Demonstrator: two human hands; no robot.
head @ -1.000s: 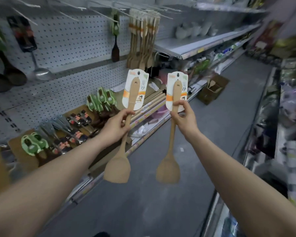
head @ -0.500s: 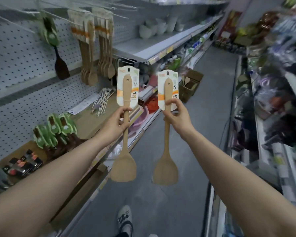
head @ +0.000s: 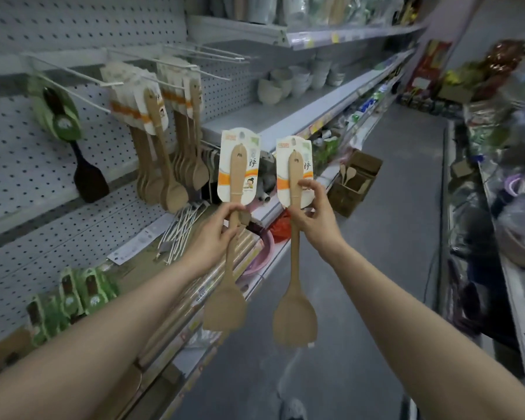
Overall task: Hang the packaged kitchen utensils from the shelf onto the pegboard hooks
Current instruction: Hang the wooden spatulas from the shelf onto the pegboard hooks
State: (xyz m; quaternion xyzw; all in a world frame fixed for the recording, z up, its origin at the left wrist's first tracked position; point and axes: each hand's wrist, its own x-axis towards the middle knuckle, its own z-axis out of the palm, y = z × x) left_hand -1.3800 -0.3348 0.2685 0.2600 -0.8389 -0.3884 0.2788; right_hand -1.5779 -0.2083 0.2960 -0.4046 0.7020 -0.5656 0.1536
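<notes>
Wooden spatulas on white backing cards, one per hand, held upright side by side in aisle, blades down. Left spatula [head: 231, 189]: left hand [head: 215, 234] pinches handle just below card. Right spatula [head: 294, 207]: right hand [head: 312, 216] curled round handle at card's lower edge. Both near pegboard [head: 28, 165], apart from it. Hooks [head: 176, 68] on board carry bunches of same spatulas [head: 164, 140]; dark spatula in green pack [head: 70, 137] hangs further left. Bowls [head: 285, 83] on shelf beyond.
</notes>
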